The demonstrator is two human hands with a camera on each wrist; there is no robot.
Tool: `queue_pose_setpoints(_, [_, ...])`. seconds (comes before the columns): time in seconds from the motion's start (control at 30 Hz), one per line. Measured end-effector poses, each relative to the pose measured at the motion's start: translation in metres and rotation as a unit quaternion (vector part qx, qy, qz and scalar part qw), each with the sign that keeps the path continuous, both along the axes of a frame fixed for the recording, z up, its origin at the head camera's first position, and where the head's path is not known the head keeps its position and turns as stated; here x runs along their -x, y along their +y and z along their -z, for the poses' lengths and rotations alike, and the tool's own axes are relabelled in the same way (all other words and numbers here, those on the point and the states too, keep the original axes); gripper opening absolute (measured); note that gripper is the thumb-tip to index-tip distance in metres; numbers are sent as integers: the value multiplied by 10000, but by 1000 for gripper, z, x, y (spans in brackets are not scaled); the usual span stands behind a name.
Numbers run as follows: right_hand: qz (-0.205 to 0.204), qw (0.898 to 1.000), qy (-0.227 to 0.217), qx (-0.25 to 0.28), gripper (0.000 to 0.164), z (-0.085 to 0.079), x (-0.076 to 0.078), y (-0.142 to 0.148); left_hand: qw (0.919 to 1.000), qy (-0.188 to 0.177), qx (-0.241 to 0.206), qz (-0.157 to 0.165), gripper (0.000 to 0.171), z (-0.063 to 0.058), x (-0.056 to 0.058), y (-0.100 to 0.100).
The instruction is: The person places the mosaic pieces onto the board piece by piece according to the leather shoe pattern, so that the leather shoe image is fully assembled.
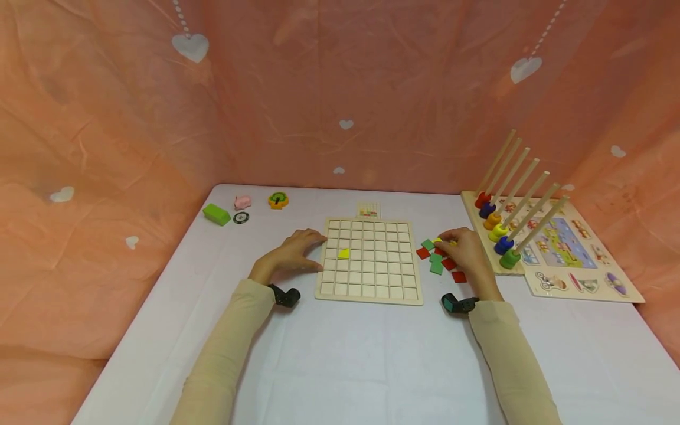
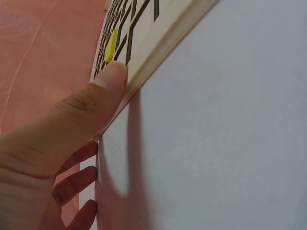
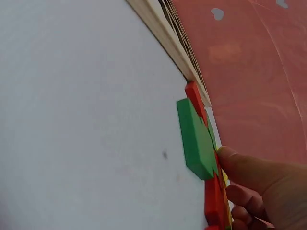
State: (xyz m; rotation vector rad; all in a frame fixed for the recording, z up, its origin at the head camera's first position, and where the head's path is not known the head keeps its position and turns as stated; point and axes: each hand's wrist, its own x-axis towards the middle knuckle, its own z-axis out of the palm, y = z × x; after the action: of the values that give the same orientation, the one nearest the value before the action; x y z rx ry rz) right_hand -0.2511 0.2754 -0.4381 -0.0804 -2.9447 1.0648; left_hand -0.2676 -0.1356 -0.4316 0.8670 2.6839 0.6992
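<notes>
A wooden grid board (image 1: 369, 291) lies flat on the table, a yellow tile (image 1: 344, 253) in one of its squares. My left hand (image 1: 289, 252) is at the board's left side, thumb and fingers spread, the thumb tip right at the rim. To the right of the board is a loose cluster of square tiles: a green tile (image 3: 194, 139), a red tile (image 1: 459, 277) and several more, some yellow. Over this cluster my right hand (image 1: 467, 254) reaches down, thumb and fingertips among the tiles beside a bit of yellow; I cannot tell whether they pinch a tile.
A small pattern card (image 1: 369, 210) lies behind the board. On the right stand a peg rack (image 1: 494, 236) with coloured rings and a picture puzzle board (image 1: 600, 283). Far left are a green block (image 1: 216, 214), a pink pig (image 1: 242, 202), a round chip (image 1: 241, 218) and a tree piece (image 1: 278, 200).
</notes>
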Motion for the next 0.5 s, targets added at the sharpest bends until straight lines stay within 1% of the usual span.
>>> queue_pose_setpoints(0.17, [-111, 9992, 105, 378, 29, 1, 2, -1, 10000, -2, -43, 12, 74, -1, -1, 0])
queue_pose_setpoints(0.27, [-116, 9978, 33, 657, 25, 2, 3, -2, 10000, 14, -54, 20, 74, -1, -1, 0])
queue_pose_setpoints(0.4, [-22, 9950, -88, 997, 25, 1, 4, -4, 10000, 3, -48, 9, 74, -1, -1, 0])
queue_pose_setpoints(0.5, [-5, 9915, 18, 1305, 26, 1, 4, -7, 10000, -6, -54, 0, 74, 0, -1, 0])
